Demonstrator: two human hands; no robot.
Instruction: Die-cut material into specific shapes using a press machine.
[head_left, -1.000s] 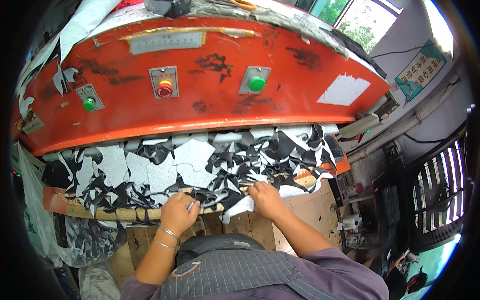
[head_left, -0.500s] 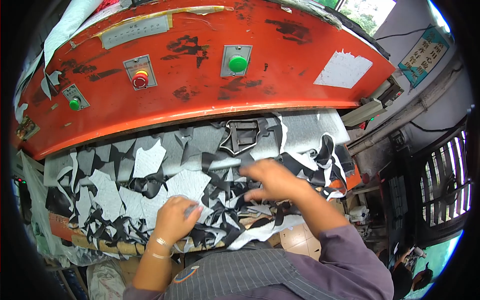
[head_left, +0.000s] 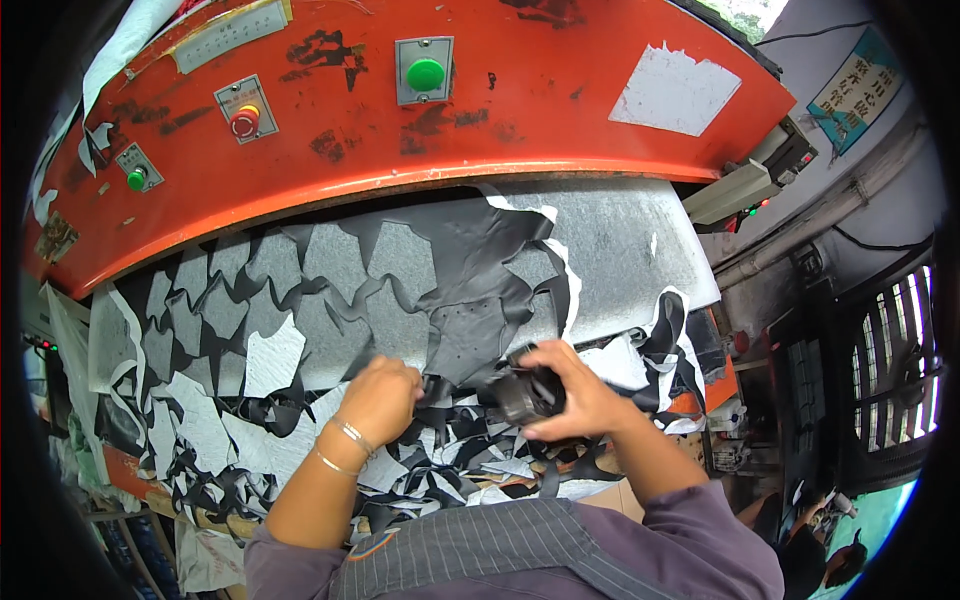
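Observation:
My right hand is wrapped round a dark metal cutting die, somewhat blurred, at the near edge of the pale board. To its left, my left hand is closed with its back up; its fingertips are hidden, so what they hold, if anything, does not show. Beyond both hands a black sheet, leather-like, lies across the board. Rows of angular cut-out openings run through its left part. A dark piece with small holes lies flat in the sheet between my hands.
A red machine beam spans the far side, with green buttons and a red knob. White angular pieces lie at the left. Black and white scraps heap along the near edge. Another person is at the lower right.
The die, which lay on the sheet by the beam, is now in my right hand nearer me. My left hand has moved slightly right and away from me. More of the cut sheet shows.

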